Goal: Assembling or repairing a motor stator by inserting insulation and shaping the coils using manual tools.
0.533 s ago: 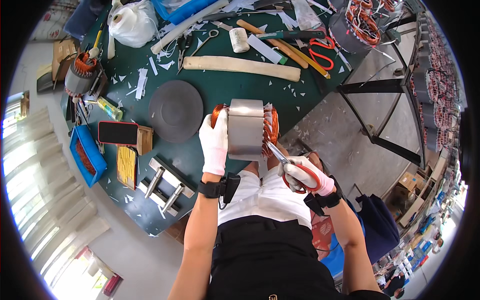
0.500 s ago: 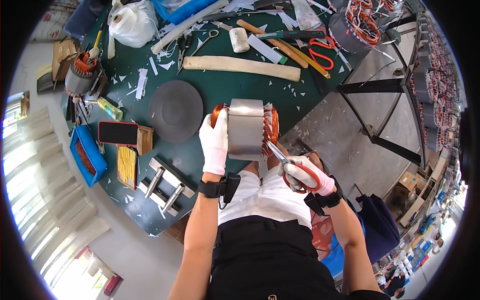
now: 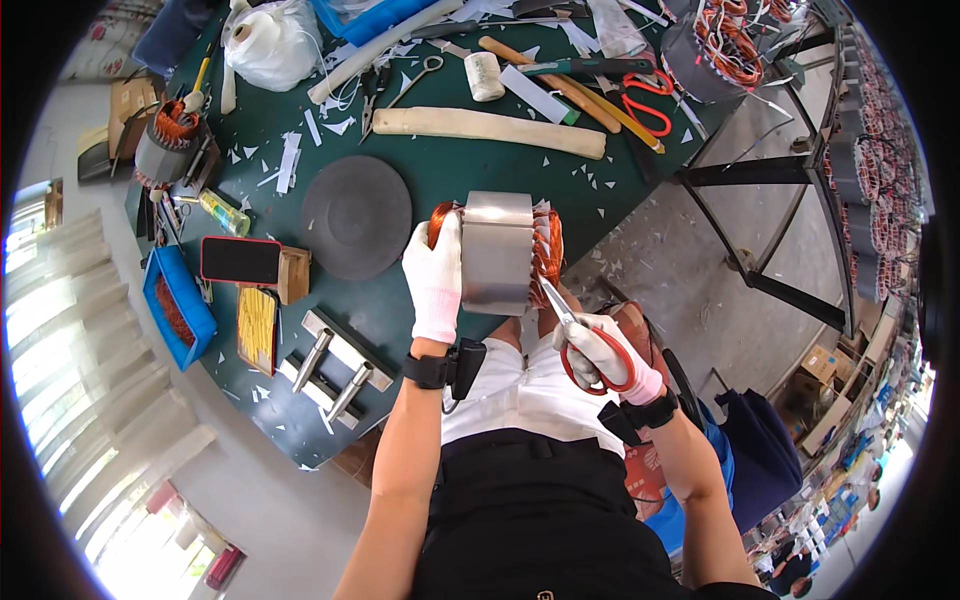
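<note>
A motor stator point(image 3: 498, 250) with a grey steel core and copper windings at both ends lies on its side at the table's front edge. My gloved left hand point(image 3: 433, 265) grips its left end, fingers at the copper coil there. In my gloved right hand point(image 3: 597, 352) is a pair of scissors point(image 3: 566, 308) with red handles. Their blade tips reach the copper windings point(image 3: 549, 248) at the stator's right end. Whether the tips are parted is too small to tell.
Left of the stator lies a round grey disc point(image 3: 356, 217). Nearer are a metal frame with two rods point(image 3: 335, 370), a phone point(image 3: 240, 260) and a blue tray point(image 3: 178, 308). A wooden stick point(image 3: 490, 132) and another pair of red-handled scissors point(image 3: 648, 103) lie beyond. Another stator point(image 3: 712, 60) stands far right.
The scissors and my right hand have shifted slightly left, the blades tilting more upright against the right windings. My left hand keeps its hold on the stator. The whole view has shifted slightly.
</note>
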{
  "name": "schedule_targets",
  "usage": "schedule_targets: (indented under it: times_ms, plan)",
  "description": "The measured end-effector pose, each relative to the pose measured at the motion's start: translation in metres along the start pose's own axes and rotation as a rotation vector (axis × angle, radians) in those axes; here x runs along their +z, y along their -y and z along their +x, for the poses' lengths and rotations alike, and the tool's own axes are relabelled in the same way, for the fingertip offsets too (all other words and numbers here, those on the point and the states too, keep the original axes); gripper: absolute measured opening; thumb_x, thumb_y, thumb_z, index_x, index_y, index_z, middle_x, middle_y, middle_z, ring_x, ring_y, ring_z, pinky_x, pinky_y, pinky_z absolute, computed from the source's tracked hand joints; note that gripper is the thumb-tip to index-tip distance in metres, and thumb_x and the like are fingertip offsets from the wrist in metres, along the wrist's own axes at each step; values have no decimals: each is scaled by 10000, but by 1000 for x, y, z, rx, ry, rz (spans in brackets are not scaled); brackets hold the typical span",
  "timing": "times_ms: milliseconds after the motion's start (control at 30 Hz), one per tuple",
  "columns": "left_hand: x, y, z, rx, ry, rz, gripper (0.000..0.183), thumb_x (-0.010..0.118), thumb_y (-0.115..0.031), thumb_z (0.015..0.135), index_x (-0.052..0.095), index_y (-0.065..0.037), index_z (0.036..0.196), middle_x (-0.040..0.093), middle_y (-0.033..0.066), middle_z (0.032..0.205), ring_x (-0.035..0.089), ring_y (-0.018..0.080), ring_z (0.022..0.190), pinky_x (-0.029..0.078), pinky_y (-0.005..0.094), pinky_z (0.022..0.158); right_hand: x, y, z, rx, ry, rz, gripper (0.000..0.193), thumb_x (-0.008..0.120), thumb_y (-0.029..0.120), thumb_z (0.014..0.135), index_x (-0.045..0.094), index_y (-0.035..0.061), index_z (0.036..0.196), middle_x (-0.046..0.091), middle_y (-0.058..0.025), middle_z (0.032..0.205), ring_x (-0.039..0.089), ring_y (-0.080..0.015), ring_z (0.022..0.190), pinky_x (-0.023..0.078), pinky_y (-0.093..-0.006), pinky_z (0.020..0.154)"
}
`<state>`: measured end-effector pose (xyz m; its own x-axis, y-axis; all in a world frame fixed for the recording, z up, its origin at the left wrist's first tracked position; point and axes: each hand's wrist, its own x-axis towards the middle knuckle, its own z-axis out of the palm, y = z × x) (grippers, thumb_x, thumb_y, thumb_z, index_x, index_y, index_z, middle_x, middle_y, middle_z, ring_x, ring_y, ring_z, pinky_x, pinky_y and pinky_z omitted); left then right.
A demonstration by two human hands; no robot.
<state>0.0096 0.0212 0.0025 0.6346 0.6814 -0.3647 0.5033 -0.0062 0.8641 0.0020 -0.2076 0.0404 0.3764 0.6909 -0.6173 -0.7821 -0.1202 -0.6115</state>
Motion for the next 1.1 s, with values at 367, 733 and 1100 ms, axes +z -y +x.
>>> schedule_targets:
  times_ms: [367,733,1100]
  plan:
    - [-2,1,-1,6,-14,20,329,574,-270,866,587,57,889,579,94,695,471,110,628,430,283,616,-4,8,-11,-41,71,-31,409,447,383,949,528,-17,961,540,-41,607,542,-122,534,478,-254,542]
    - [-3,-3,-12,304,-194,87,262,608,-204,824,587,13,970,571,140,982,547,223,888,456,332,782,-15,6,4,-73,58,132,382,456,364,941,526,-11,929,458,-4,528,452,-103,394,376,-218,380]
    - [10,-20,-59,1029,170,838,107,635,-136,680,622,-115,784,554,55,1165,428,368,1156,301,577,959,-17,4,1,-74,147,277,451,359,438,958,522,18,988,472,-33,577,461,-149,489,416,-310,511]
